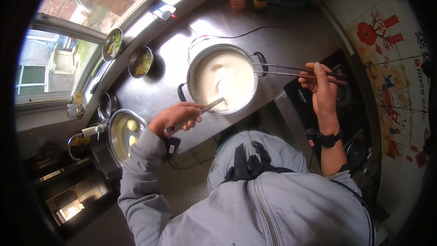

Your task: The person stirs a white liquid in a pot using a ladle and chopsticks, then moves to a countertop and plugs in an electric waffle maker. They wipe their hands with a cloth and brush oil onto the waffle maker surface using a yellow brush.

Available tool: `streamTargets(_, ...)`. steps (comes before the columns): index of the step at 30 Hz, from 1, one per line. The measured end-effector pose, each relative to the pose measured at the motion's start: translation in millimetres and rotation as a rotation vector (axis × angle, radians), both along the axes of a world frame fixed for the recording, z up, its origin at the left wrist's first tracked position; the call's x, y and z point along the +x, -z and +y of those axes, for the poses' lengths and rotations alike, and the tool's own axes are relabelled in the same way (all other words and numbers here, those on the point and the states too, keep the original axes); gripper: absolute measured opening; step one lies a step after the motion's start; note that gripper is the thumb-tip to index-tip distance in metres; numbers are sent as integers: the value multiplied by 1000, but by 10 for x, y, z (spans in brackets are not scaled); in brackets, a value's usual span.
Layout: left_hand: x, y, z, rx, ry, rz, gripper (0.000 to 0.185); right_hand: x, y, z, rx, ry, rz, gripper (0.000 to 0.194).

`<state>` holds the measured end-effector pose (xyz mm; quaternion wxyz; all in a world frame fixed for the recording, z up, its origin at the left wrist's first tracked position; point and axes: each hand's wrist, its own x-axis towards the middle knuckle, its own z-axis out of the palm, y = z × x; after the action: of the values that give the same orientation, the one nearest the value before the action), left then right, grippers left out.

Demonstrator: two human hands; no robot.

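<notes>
A two-handled metal pot (193,93) filled with a creamy pale liquid (218,75) stands on the steel counter before me. My left hand (179,116) grips the handle of a utensil (211,105) at the pot's near-left rim; its working end is sunk out of sight in the liquid. To the right of the pot, my right hand (321,85) holds a pair of long chopsticks (286,70). Their tips point left and reach the pot's right rim, slightly apart from each other.
Two bowls of chopped food, one near bowl (141,62) and one sill bowl (112,44), sit at the left. A basin (117,133) with pale pieces lies by the tap (89,131). A gas stove (304,97) is at the right. A cable (235,37) crosses behind the pot.
</notes>
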<state>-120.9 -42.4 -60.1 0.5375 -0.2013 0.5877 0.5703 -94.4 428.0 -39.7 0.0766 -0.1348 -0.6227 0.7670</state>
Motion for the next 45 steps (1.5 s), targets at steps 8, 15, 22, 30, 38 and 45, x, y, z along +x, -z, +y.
streamTargets(8, 491, -237, 115, 156, -268, 25, 52, -69, -67, -4, 12, 9, 9, 35)
streamTargets(15, 651, -783, 192, 32, -298, 174, 53, -143, -117, -60, 8, -25, 48, 34)
streamTargets(22, 770, -1212, 223, -115, -269, 333, 61, -181, -157, -118, -1, -43, 69, 34)
streamTargets(30, 949, -1366, 293, -214, -314, 490, 57, -178, -161, -180, 42, -81, 67, 36)
streamTargets(38, 1203, -749, 546, -393, -268, 769, 52, -175, 18, -368, 82, -166, 9, 38)
streamTargets(45, 1469, -79, 705, -609, -122, 1093, 47, -133, 190, -439, 124, -225, -18, 38)
